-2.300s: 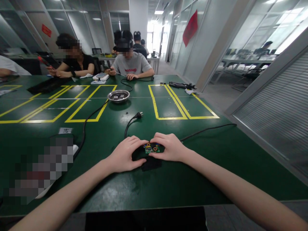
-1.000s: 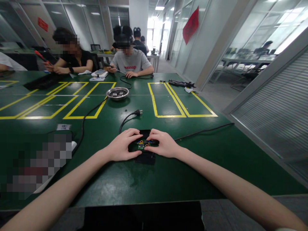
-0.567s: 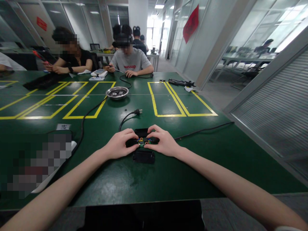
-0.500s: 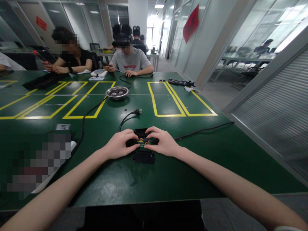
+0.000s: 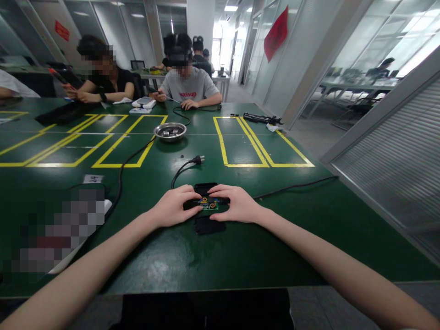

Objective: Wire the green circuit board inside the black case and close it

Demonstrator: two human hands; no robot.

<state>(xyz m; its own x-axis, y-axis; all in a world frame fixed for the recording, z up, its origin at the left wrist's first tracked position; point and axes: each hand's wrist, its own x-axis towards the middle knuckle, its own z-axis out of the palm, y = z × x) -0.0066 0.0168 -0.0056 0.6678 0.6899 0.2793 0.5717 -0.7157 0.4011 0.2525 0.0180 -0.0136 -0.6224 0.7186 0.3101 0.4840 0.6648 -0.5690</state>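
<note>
A small green circuit board [image 5: 210, 206] with copper-wound ring coils lies between my hands, with wires at both ends. My left hand [image 5: 173, 206] grips its left end between thumb and fingers. My right hand [image 5: 241, 204] arches around the right end with thumb and fingers spread apart. Its thumb tip is at the upper edge of a black casing half [image 5: 209, 224], and its fingertips are near the other casing half [image 5: 205, 188] beyond the board. A black cable [image 5: 292, 186] runs off to the right, and a cord with a plug [image 5: 198, 160] curves up behind my left hand.
A metal bowl [image 5: 170, 132] with small metal parts stands farther back. On the left lies a blurred-out object with a white edge [image 5: 107, 211], beside a label [image 5: 93, 179]. Yellow tape [image 5: 245, 165] marks the green table. A black tripod [image 5: 261, 118] lies back right. Two people work opposite.
My right thumb has moved off the board toward the near casing half, and that hand has opened wider. The left hand keeps its grip. The whole view has shifted slightly.
</note>
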